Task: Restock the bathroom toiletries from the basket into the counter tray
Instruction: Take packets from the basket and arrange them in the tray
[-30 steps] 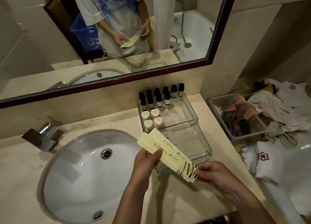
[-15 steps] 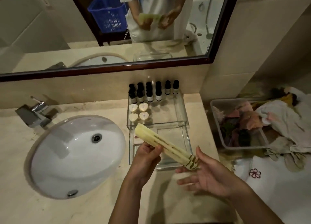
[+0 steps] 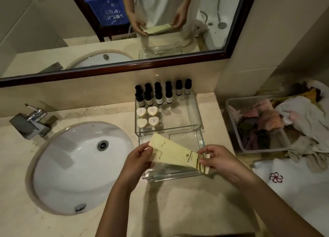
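Observation:
Two long pale yellow packets (image 3: pixel 175 153) are held just over the near clear glass tray (image 3: pixel 202 140). My left hand (image 3: pixel 138 158) pinches their left ends. My right hand (image 3: pixel 216 159) pinches the striped right ends. The far glass tray (image 3: pixel 193 110) holds several small dark-capped bottles (image 3: pixel 159 94) in rows and several white heart-shaped soaps (image 3: pixel 147 116). A blue basket (image 3: pixel 106 7) shows only in the mirror.
A white sink (image 3: pixel 78 165) with a chrome tap (image 3: pixel 31 121) lies left of the trays. At right stands a clear plastic bin (image 3: pixel 233 119) of crumpled cloths, with white towels (image 3: pixel 293 179) below it. The mirror (image 3: pixel 115 28) runs along the back wall.
My right hand has gone from open under the packets' striped end to pinching it. The packets now lie fanned apart and lower, over the near tray.

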A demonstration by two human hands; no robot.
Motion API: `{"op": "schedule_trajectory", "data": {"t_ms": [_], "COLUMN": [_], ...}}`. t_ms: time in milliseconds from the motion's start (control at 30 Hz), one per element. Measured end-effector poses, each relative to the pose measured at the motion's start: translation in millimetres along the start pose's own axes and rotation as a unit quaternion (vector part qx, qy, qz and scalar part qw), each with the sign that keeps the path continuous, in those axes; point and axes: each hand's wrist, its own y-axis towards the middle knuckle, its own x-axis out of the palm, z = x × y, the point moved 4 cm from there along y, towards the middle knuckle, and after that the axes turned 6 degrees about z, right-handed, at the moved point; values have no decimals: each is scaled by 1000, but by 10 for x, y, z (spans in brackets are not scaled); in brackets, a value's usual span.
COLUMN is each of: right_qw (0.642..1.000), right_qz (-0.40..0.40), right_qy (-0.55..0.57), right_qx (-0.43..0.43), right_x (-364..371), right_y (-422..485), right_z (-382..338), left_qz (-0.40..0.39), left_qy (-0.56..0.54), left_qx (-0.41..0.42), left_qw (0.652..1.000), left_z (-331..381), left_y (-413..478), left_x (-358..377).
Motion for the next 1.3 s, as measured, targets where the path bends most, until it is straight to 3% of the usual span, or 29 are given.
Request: {"op": "schedule_trajectory", "data": {"t_ms": [233,500,733,867,1033,1300], "right_qw": [993,988,983,980,967,957], "right_qz": [16,30,29,76,122,154], "right_qy": [-104,-150,-181,-186,-224,-246], "right_qx": [-46,-26,-16,-5,-3,-24], "right_x": [239,330,372,387,436,487], "right_y": [334,461,566,636,715,792], "right_z": [-24,57,93,169,321,478], "left_qz": [38,90,52,51,15,-43], "left_qy": [147,192,244,281,465,681], "left_qx": [12,22,21,35,99,163], "left_qw": [988,977,968,958,879,713], "left_z": [-14,-169,-307,-357,-390,-557], "left_y": [396,547,625,644,600,597], "left_x": [-244,-257,-252,-288,-239,-90]}}
